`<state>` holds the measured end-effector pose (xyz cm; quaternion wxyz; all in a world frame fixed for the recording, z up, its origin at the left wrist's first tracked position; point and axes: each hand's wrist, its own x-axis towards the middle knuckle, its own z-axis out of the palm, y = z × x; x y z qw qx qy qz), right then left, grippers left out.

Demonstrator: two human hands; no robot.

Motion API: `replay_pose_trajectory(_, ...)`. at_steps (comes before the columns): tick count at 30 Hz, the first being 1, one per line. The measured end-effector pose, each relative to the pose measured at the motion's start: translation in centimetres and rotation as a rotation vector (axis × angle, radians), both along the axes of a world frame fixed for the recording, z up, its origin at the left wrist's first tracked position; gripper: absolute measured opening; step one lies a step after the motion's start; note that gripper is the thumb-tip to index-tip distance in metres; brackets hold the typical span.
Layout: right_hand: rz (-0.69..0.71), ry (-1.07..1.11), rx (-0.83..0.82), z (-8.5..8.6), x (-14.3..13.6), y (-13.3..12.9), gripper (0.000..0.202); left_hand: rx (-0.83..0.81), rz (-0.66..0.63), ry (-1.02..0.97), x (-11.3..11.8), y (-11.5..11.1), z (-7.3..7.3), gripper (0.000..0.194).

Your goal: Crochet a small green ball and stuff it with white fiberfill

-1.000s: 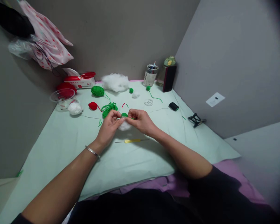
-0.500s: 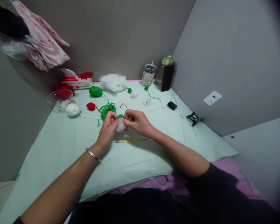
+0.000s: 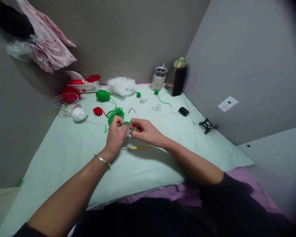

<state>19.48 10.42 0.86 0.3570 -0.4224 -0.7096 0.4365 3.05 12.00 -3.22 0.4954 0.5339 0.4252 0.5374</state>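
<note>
My left hand is closed around a small green crocheted piece, with its thumb pressing white stuffing against the near side. Right beside it, the fingers of my right hand pinch together at the piece's edge, and a green yarn strand shows between them. Most of the piece is hidden by my fingers. On the cloth just below lies a crochet hook with a yellow handle. A loose tangle of green yarn sits behind my left hand.
Behind are a green yarn ball, a heap of white stuffing and small green crocheted balls. A red ball and white yarn lie left. A pen can, bottle and black clip stand right.
The white tuft that hung below the green piece is now smaller in view, mostly behind my left thumb. My right fingers have curled closer together at the piece. The view has shifted slightly.
</note>
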Motion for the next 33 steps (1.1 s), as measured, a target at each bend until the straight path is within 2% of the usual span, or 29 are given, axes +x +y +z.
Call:
replay_pose_trajectory(3, 0.031, -0.043, 0.088, -0.3, 0.0, 0.0, 0.015, -0.074, -0.026, -0.048, 0.2, -0.3, 0.1, 0.023)
replay_pose_trajectory(6, -0.010, -0.061, 0.148, -0.5, 0.4, 0.5, 0.014, -0.142, -0.108, -0.099, 0.3, -0.8, 0.7, 0.019)
replay_pose_trajectory(10, -0.117, -0.014, 0.157, -0.7, 1.2, 1.3, 0.020, -0.174, -0.213, -0.133, 0.3, -1.5, 1.7, 0.022)
replay_pose_trajectory(13, -0.149, 0.024, 0.126, -0.7, 1.5, 1.6, 0.027, -0.160, -0.250, -0.127, 0.1, -1.5, 1.9, 0.029)
replay_pose_trajectory(16, -0.084, 0.088, 0.027, -0.4, 1.3, 1.2, 0.033, -0.112, -0.218, -0.095, 0.0, -1.1, 1.5, 0.032)
replay_pose_trajectory(18, -0.019, 0.102, -0.024, -0.2, 0.8, 0.8, 0.034, -0.066, -0.142, -0.069, 0.0, -0.7, 1.1, 0.031)
replay_pose_trajectory(21, 0.003, 0.054, -0.015, 0.2, 0.0, 0.0, 0.025, 0.003, 0.003, -0.039, 0.1, -0.4, 0.7, 0.033)
replay_pose_trajectory(23, 0.010, 0.041, -0.009, 0.5, -0.1, -0.2, 0.014, 0.016, 0.043, -0.030, 0.1, -0.4, 0.6, 0.034)
replay_pose_trajectory(26, 0.045, 0.033, 0.001, 0.8, 0.4, 0.0, 0.006, -0.025, -0.009, -0.041, 0.1, -0.6, 0.8, 0.027)
replay_pose_trajectory(29, -0.027, -0.038, 0.116, 0.6, 1.2, 0.6, 0.012, -0.076, -0.076, -0.079, 0.2, -1.0, 1.0, 0.020)
replay_pose_trajectory(31, -0.062, -0.080, 0.163, 0.2, 1.6, 0.8, 0.011, -0.088, -0.091, -0.100, 0.2, -1.1, 1.2, 0.021)
replay_pose_trajectory(33, -0.022, -0.104, 0.144, -0.1, 1.7, 0.9, 0.008, -0.093, -0.092, -0.110, 0.1, -1.1, 1.2, 0.023)
